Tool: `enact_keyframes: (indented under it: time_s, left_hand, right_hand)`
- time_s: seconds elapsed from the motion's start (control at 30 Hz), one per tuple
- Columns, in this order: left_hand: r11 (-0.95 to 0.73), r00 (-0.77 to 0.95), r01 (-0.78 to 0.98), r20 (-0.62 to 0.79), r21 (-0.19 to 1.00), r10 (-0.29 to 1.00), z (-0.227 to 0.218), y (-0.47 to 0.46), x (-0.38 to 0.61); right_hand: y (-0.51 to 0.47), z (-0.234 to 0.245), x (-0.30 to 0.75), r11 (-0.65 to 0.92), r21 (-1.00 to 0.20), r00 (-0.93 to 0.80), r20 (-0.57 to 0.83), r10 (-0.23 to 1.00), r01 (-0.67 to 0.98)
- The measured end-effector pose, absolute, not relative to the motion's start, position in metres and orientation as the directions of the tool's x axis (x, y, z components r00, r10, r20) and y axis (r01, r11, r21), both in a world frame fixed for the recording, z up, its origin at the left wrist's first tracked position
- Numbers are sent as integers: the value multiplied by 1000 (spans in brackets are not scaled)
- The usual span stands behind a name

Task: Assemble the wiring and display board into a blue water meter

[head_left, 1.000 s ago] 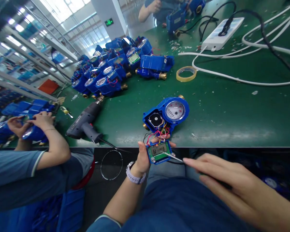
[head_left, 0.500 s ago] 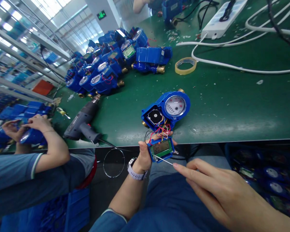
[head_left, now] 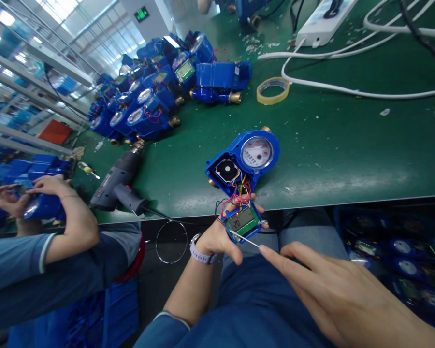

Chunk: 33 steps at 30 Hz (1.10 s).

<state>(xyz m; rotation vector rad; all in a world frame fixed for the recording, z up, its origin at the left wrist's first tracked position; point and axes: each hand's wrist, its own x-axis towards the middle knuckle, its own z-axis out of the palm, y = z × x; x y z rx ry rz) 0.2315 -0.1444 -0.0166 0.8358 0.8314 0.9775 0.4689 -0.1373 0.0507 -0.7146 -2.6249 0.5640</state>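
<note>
My left hand [head_left: 221, 238] supports a small LCD circuit board [head_left: 243, 223] in a blue frame, its fingers beneath and its thumb stretched out below. Digits show on the screen, and a small red light glows above it. Red, black, white and yellow wires link the board to an opened blue water meter [head_left: 235, 151] with a round dial, lying at the table edge. My right hand [head_left: 322, 285] grips a thin metal-shafted tool [head_left: 247, 240], its tip at the board's lower left corner. The tool's handle is hidden in my fingers.
A heat gun [head_left: 119, 181] lies on the green table [head_left: 333, 159], with piled blue meters [head_left: 148, 92] behind it. Tape [head_left: 273, 91], a white power strip [head_left: 322, 24] and cables lie farther back. A co-worker's hands [head_left: 47, 191] handle a meter at left. More meters [head_left: 402, 246] sit low at right.
My left thumb has swung from the board's left side to below it. The board has tilted, and its screen digits read more clearly. The tool tip stays at the same corner; the view has shifted slightly.
</note>
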Motion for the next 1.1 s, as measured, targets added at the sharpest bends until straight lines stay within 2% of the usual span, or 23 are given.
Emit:
enact_keyframes:
  time_s: [0.1,0.23,0.3,0.47,0.9,1.1]
  left_hand:
    - [292,375,-311,-165,905,912,-7,-140,231]
    - [183,322,-319,-76,930,944,0,-137,234]
    - [176,301,-305,-81,936,950,2,-134,234]
    - [216,338,-143,-158,966,928,3,-130,227]
    - [155,237,-224,-101,962,966,6,-93,222]
    - [126,234,-201,-77,971,969,0,-100,218]
  right_hand:
    - [-136,53,469,789,-474,-809,231,540,391]
    - [-134,56,471,794,-460,-797,256,548,398]
    - [-132,57,473,798,-442,-787,271,555,410]
    - [-131,59,470,806,-412,-778,288,558,426]
    - [-115,42,445,728,-490,-735,228,638,479]
    - [-117,38,448,703,-563,-770,173,614,434]
